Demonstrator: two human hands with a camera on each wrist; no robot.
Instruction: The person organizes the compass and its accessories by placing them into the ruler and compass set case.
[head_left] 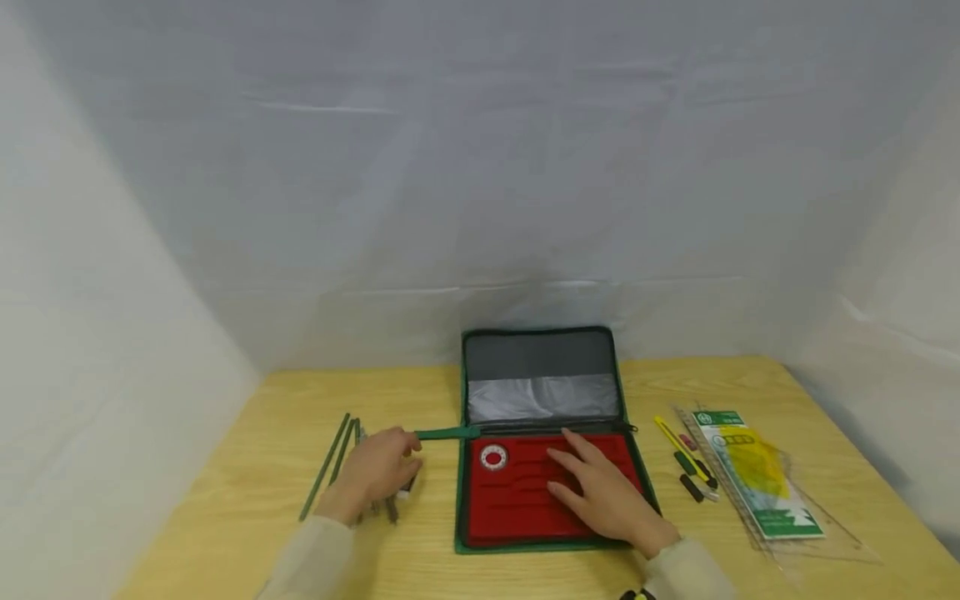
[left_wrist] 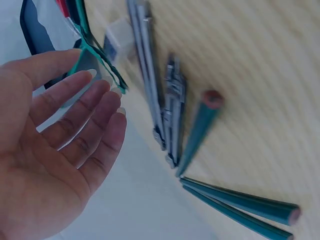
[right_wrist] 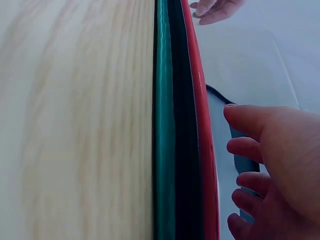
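Note:
A zip case (head_left: 459, 500) with a green edge lies unfolded on the table, its red molded insert (head_left: 525, 500) facing up. Over this insert, my right hand (head_left: 600, 492) spreads its fingers, holding nothing. My left hand (head_left: 378, 467) hovers left of the case by the green strap (head_left: 442, 433), fingers loosely extended and nothing in them. Below it in the left wrist view lie two metal compasses (left_wrist: 146, 65) (left_wrist: 174, 110), a white eraser (left_wrist: 120, 37) and several green pencils (left_wrist: 200, 130). A round red-and-white label (head_left: 493, 457) marks the insert's upper left.
Right of the case are a yellow cutter (head_left: 678, 446), a dark green block (head_left: 685, 462) and a dark block (head_left: 691, 488). Farther right, a green-and-white packet (head_left: 757, 475) lies over clear rulers (head_left: 825, 533). White sheeting (head_left: 525, 167) stands behind the table.

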